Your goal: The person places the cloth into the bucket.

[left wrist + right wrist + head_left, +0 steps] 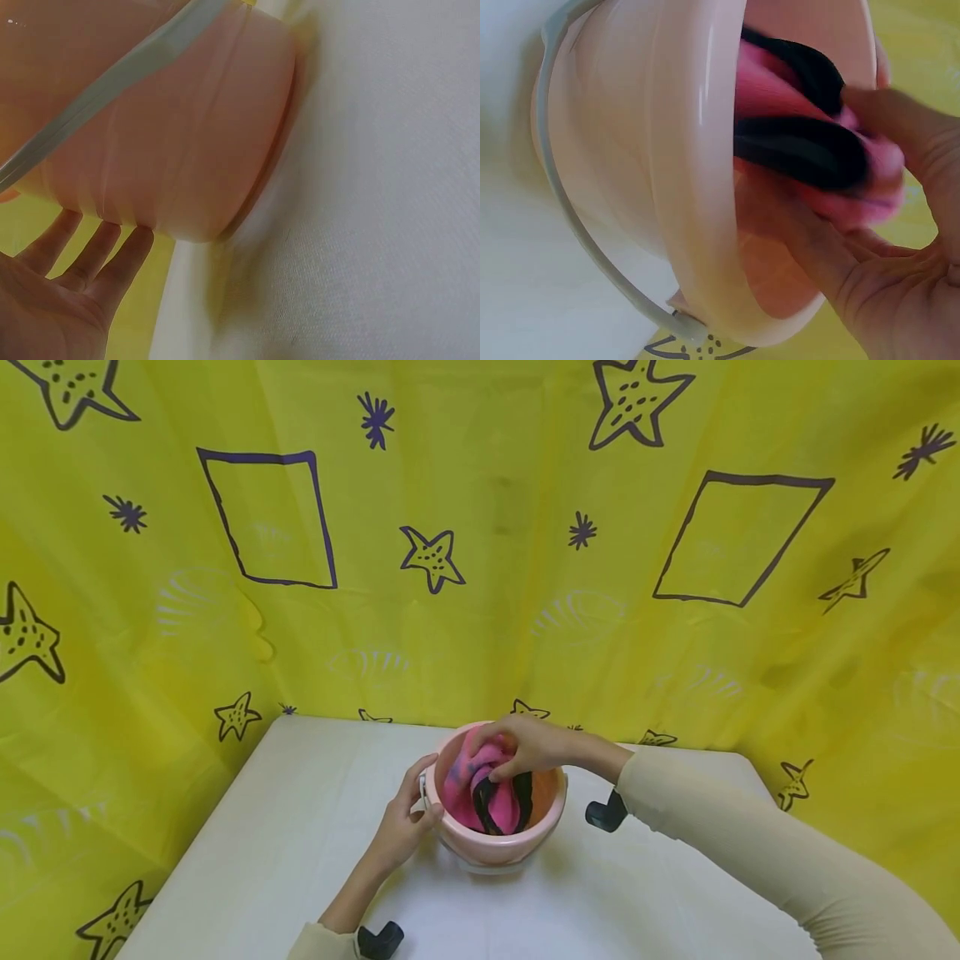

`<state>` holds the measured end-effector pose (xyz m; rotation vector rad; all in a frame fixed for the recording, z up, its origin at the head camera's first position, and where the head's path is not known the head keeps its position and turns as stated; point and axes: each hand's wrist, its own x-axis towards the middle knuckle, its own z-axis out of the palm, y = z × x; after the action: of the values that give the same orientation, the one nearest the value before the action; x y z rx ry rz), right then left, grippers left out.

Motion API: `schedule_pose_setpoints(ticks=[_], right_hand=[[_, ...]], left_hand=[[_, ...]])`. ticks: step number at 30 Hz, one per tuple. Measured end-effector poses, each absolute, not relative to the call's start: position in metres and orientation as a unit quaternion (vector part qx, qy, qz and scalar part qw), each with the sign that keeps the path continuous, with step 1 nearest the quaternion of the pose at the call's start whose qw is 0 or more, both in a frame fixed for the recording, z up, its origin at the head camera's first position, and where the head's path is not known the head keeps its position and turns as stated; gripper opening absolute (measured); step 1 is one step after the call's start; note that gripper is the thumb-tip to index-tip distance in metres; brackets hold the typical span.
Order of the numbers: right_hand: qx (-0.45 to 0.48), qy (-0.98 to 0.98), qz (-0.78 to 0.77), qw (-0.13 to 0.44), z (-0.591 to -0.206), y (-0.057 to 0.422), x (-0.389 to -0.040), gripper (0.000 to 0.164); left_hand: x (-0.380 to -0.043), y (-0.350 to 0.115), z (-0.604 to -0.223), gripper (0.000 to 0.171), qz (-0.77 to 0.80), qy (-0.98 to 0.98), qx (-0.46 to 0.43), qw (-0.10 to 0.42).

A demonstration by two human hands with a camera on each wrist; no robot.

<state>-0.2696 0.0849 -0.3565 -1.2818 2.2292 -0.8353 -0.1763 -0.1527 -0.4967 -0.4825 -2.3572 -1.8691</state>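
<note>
A pink bucket [495,850] with a pale grey handle [105,90] stands on the white table. Inside it is a bunched pink fabric item with black bands [463,781], whose kind I cannot tell. My right hand [536,743] reaches over the far rim and pinches this fabric; in the right wrist view the fabric [881,172] bulges out past the rim between thumb and fingers. My left hand [401,831] is at the bucket's left side, thumb near the rim. Its fingertips [135,247] touch the outer wall, fingers fairly straight.
The white table [315,777] extends around the bucket. Behind it hangs a yellow curtain [480,635] with starfish drawings, close to the table's back edge. Dark wrist-worn pieces [606,812] sit at both cuffs.
</note>
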Motion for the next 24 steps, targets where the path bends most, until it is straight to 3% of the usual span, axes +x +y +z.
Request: schedule_pose_setpoints(ticks=[7, 19, 24], right_hand=[[-0.449, 0.816, -0.292, 0.217, -0.35, 0.09, -0.268, 0.074], [-0.442, 0.82, -0.303, 0.201, -0.343, 0.104, -0.262, 0.075], [-0.427, 0.817, -0.328, 0.208, -0.334, 0.112, -0.261, 0.078]], left_hand=[[-0.164, -0.15, -0.469, 0.067, -0.614, -0.769, -0.168, 0.054], [-0.163, -0.15, -0.471, 0.067, -0.612, -0.767, -0.184, 0.065], [-0.171, -0.152, -0.489, 0.069, -0.598, -0.779, -0.179, 0.065]])
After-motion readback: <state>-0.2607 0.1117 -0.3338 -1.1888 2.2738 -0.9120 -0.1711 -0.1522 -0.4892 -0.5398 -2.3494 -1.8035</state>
